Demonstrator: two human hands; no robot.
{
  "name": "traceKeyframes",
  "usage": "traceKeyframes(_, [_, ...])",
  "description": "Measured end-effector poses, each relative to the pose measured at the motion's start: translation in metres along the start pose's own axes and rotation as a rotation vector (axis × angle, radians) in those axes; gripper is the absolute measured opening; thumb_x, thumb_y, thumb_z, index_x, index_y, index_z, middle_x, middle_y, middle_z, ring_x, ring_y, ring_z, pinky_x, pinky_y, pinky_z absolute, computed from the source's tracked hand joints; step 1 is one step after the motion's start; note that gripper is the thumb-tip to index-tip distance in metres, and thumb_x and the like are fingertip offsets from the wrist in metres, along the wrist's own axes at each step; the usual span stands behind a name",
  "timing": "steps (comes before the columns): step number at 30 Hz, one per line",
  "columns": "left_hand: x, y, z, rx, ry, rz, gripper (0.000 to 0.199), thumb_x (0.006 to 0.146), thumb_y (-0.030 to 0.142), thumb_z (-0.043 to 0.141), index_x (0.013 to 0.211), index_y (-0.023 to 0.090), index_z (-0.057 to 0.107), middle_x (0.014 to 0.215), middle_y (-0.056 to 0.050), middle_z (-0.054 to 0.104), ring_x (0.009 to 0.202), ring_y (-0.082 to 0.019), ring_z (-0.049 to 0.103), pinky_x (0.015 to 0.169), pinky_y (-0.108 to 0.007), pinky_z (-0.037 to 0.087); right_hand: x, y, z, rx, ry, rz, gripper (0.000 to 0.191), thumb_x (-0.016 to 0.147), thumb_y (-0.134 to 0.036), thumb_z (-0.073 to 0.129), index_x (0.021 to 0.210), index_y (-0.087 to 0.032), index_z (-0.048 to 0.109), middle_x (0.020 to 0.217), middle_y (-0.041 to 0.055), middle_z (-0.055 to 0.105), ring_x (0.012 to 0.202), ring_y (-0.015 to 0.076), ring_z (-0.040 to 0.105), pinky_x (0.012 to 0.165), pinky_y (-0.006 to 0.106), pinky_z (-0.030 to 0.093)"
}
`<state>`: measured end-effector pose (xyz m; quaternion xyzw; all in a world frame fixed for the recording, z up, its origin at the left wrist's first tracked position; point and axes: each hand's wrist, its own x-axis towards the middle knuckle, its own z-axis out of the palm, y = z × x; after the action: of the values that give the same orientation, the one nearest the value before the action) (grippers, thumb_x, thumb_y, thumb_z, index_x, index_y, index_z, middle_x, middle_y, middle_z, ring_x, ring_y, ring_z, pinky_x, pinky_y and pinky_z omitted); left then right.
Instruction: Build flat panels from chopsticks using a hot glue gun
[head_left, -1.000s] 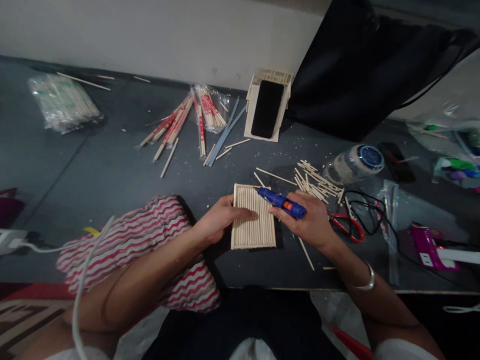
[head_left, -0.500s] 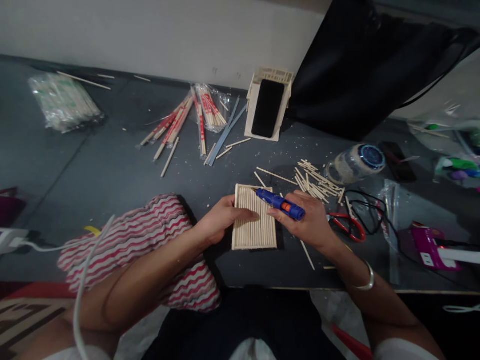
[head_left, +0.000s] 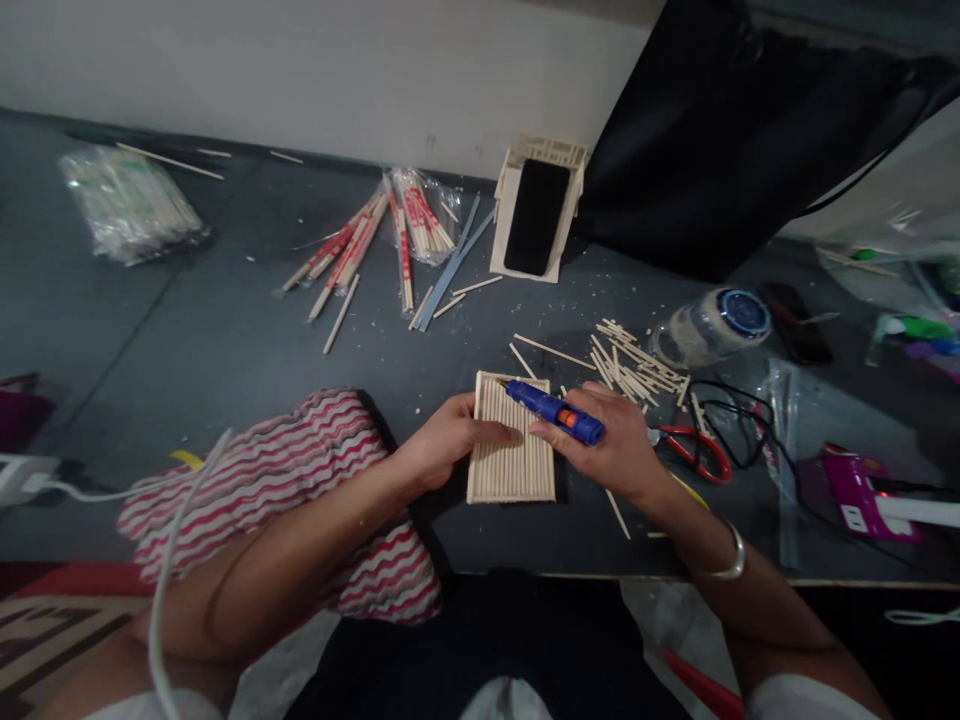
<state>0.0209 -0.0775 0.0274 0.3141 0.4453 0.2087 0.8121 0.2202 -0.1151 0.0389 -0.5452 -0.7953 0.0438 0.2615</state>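
Observation:
A small rectangular panel of pale wooden sticks (head_left: 514,468), laid side by side with a raised edging, is gripped at its left side by my left hand (head_left: 450,440), thumb across the top. My right hand (head_left: 611,440) is wrapped round a blue glue gun (head_left: 551,408) with an orange part. Its tip points left at the panel's upper edge; whether it touches is too small to tell. Just beyond my right hand lies a loose pile of short cut sticks (head_left: 634,370). Red-handled pliers (head_left: 701,450) rest to the right of that hand.
A phone (head_left: 536,217) leans on a stick-built stand at the back. Packs of chopsticks (head_left: 349,255) and a bagged bundle (head_left: 131,205) lie leftward. A jar (head_left: 709,328), black cable (head_left: 739,420) and purple power strip (head_left: 870,495) are right. A striped cloth (head_left: 300,480) lies under my left forearm.
The glue gun's tip has shifted slightly left along the panel's upper edge. The panel has moved a little to the right and nearer to me, still in my left hand.

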Motion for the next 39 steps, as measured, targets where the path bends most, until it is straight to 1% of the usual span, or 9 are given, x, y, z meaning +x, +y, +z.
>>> traceKeyframes(5, [0.001, -0.001, -0.001, 0.010, -0.002, 0.008, 0.019, 0.058, 0.014, 0.079, 0.077, 0.016, 0.074, 0.076, -0.002, 0.076, 0.068, -0.017, 0.069, 0.077, -0.032, 0.057, 0.000, -0.001, 0.001, 0.015, -0.004, 0.004, 0.047, 0.097, -0.052, 0.056, 0.061, -0.024, 0.044, 0.055, -0.0025, 0.046, 0.054, 0.0137, 0.043, 0.054, 0.028, 0.031])
traceKeyframes(12, [0.001, -0.004, -0.002, 0.012, 0.009, 0.005, 0.022, 0.057, 0.015, 0.080, 0.078, 0.017, 0.073, 0.076, -0.002, 0.076, 0.069, -0.017, 0.069, 0.075, -0.031, 0.056, 0.001, -0.004, 0.001, 0.014, -0.036, 0.044, 0.049, 0.097, -0.056, 0.052, 0.061, -0.024, 0.043, 0.055, -0.0019, 0.047, 0.055, 0.0144, 0.044, 0.055, 0.029, 0.032])
traceKeyframes(23, [0.001, -0.002, -0.002, 0.004, 0.004, 0.027, 0.022, 0.058, 0.014, 0.080, 0.078, 0.016, 0.073, 0.076, -0.001, 0.075, 0.068, -0.016, 0.069, 0.079, -0.032, 0.056, 0.001, -0.003, 0.001, 0.017, -0.005, 0.020, 0.050, 0.098, -0.056, 0.052, 0.061, -0.024, 0.044, 0.055, -0.0025, 0.046, 0.055, 0.0137, 0.043, 0.055, 0.029, 0.031])
traceKeyframes(27, [0.000, 0.000, -0.001, -0.012, 0.019, 0.026, 0.024, 0.058, 0.013, 0.080, 0.081, 0.016, 0.075, 0.080, -0.002, 0.077, 0.070, -0.017, 0.071, 0.080, -0.034, 0.057, 0.001, -0.001, -0.002, 0.013, -0.009, 0.031, 0.050, 0.097, -0.057, 0.055, 0.061, -0.024, 0.043, 0.055, -0.0025, 0.046, 0.055, 0.0139, 0.042, 0.054, 0.029, 0.030])
traceKeyframes(31, [0.000, 0.001, -0.001, -0.016, 0.037, 0.018, 0.022, 0.059, 0.011, 0.078, 0.080, 0.017, 0.074, 0.077, -0.002, 0.076, 0.068, -0.017, 0.070, 0.079, -0.034, 0.058, 0.001, 0.001, -0.004, 0.012, 0.010, 0.032, 0.050, 0.096, -0.057, 0.057, 0.061, -0.025, 0.042, 0.054, -0.0029, 0.045, 0.053, 0.0138, 0.042, 0.053, 0.029, 0.031])
traceKeyframes(37, [0.000, 0.004, -0.002, -0.001, 0.035, 0.021, 0.026, 0.063, 0.012, 0.076, 0.088, 0.017, 0.074, 0.087, -0.005, 0.079, 0.077, -0.020, 0.073, 0.082, -0.037, 0.058, -0.001, 0.005, -0.004, 0.016, 0.014, 0.067, 0.053, 0.093, -0.061, 0.060, 0.059, -0.024, 0.043, 0.054, -0.0028, 0.045, 0.054, 0.0137, 0.043, 0.054, 0.029, 0.032])
traceKeyframes(39, [-0.001, 0.005, -0.003, -0.003, 0.037, 0.022, 0.026, 0.063, 0.012, 0.076, 0.088, 0.017, 0.074, 0.088, -0.005, 0.079, 0.077, -0.021, 0.074, 0.081, -0.037, 0.059, -0.001, 0.006, -0.004, 0.016, 0.026, 0.073, 0.054, 0.093, -0.062, 0.060, 0.059, -0.024, 0.043, 0.054, -0.0025, 0.045, 0.054, 0.0138, 0.042, 0.054, 0.029, 0.032])
